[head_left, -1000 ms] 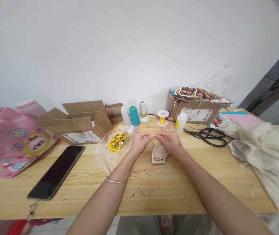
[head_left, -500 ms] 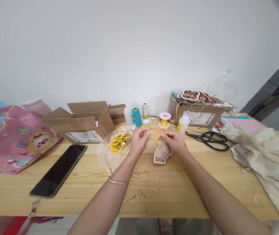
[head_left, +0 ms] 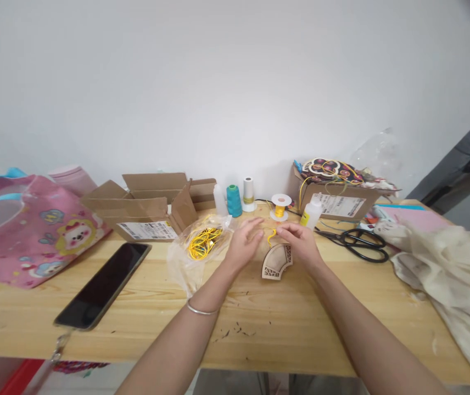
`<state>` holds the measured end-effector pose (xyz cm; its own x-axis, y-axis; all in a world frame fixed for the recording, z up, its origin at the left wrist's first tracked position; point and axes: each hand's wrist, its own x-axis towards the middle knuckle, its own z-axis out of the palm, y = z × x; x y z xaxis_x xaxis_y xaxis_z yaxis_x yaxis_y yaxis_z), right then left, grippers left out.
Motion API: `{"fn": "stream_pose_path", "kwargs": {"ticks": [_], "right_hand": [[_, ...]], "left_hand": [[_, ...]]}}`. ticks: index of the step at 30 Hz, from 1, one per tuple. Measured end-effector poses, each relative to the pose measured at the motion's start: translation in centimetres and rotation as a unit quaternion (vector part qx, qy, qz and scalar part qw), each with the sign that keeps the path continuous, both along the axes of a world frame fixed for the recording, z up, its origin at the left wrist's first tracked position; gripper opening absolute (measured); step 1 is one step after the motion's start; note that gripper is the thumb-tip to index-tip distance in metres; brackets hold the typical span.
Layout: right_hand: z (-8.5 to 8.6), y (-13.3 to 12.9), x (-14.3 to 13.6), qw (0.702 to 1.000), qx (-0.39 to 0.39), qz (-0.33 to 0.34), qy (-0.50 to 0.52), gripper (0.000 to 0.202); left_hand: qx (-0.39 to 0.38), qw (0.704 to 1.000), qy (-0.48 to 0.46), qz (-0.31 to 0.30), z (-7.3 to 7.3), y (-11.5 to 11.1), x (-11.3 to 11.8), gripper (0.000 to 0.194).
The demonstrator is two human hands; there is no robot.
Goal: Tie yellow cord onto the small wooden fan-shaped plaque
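A short yellow cord (head_left: 272, 236) is pinched in the fingertips of my right hand (head_left: 301, 241). From it hangs a fan-shaped wooden piece (head_left: 277, 261) with cut-out patterns along its ends, just left of my right hand and over the table. My left hand (head_left: 245, 241) is to the left of the cord, its fingers apart and nothing visible in them. Beyond my hands stands a white spool of yellow thread (head_left: 280, 211).
Tangled yellow cord (head_left: 204, 243) lies in a plastic bag at left. Behind are a teal thread cone (head_left: 234, 202), a small bottle (head_left: 312, 213) and cardboard boxes (head_left: 144, 211). Black scissors (head_left: 358, 241) and cream cloth (head_left: 457, 274) lie right; a phone (head_left: 105, 285) lies left.
My left hand has let go of the cord's end and opened. The cord, stretched between both hands before, now curls beside my right fingers. The view has shifted slightly.
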<state>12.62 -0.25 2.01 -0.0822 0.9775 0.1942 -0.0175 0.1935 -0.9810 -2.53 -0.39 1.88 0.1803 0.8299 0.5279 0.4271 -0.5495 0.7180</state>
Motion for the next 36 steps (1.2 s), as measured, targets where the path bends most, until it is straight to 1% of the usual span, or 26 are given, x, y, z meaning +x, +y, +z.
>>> {"fn": "stream_pose_path", "kwargs": {"ticks": [2, 4, 6, 8, 10, 12, 13, 15, 17, 19, 20, 23, 26, 32, 36], "right_hand": [[0.1, -0.1, 0.0, 1.000, 0.005, 0.021, 0.010, 0.014], [0.2, -0.1, 0.1, 0.999, 0.002, 0.033, 0.012, 0.014], [0.2, -0.1, 0.1, 0.999, -0.005, 0.030, 0.012, 0.014], [0.1, 0.0, 0.1, 1.000, -0.014, 0.018, 0.012, 0.014], [0.0, 0.1, 0.1, 1.000, -0.023, 0.004, 0.010, 0.015], [-0.1, 0.1, 0.0, 1.000, -0.028, -0.012, -0.002, 0.015], [0.0, 0.1, 0.0, 0.999, -0.027, -0.018, -0.016, 0.015], [0.1, 0.0, -0.3, 0.998, -0.009, -0.017, -0.059, 0.015], [0.1, -0.2, -0.5, 0.994, 0.026, 0.007, -0.103, 0.015], [-0.1, -0.3, -0.7, 0.988, 0.063, 0.033, -0.136, 0.016], [-0.3, -0.2, -0.8, 0.985, 0.075, 0.038, -0.151, 0.016], [-1.1, 0.0, -0.7, 0.975, 0.092, 0.029, -0.199, 0.019], [-1.5, 0.3, -0.5, 0.969, 0.104, 0.011, -0.222, 0.021], [-1.2, 0.3, -0.1, 0.964, 0.130, -0.050, -0.227, 0.021], [-0.9, 0.3, 0.0, 0.948, 0.181, -0.052, -0.258, 0.017]], "left_hand": [[-0.021, 0.998, 0.021, -0.054, -0.1, -0.1, 0.2, 0.027], [-0.050, 0.996, 0.021, -0.073, -0.3, -0.1, 0.3, 0.022], [-0.093, 0.994, -0.006, -0.049, -0.6, 0.0, 0.3, 0.019], [-0.131, 0.990, -0.052, -0.001, -0.9, 0.3, 0.0, 0.020], [-0.151, 0.984, -0.094, 0.034, -1.1, 0.6, -0.2, 0.022], [-0.156, 0.979, -0.127, 0.042, -1.0, 0.8, -0.3, 0.022], [-0.160, 0.976, -0.143, 0.036, -0.9, 0.7, -0.3, 0.022], [-0.170, 0.970, -0.174, 0.007, -0.7, 0.5, -0.1, 0.022], [-0.180, 0.965, -0.186, -0.037, -0.5, 0.2, 0.2, 0.024], [-0.188, 0.965, -0.168, -0.075, -0.5, -0.1, 0.5, 0.031], [-0.195, 0.965, -0.156, -0.083, -0.6, -0.2, 0.6, 0.032], [-0.213, 0.964, -0.141, -0.073, -0.9, -0.1, 0.7, 0.031], [-0.220, 0.961, -0.155, -0.064, -1.1, 0.2, 0.6, 0.030], [-0.236, 0.958, -0.157, -0.040, -1.3, 0.3, 0.4, 0.028], [-0.252, 0.949, -0.184, -0.054, -0.8, 0.1, 0.4, 0.022]]}}
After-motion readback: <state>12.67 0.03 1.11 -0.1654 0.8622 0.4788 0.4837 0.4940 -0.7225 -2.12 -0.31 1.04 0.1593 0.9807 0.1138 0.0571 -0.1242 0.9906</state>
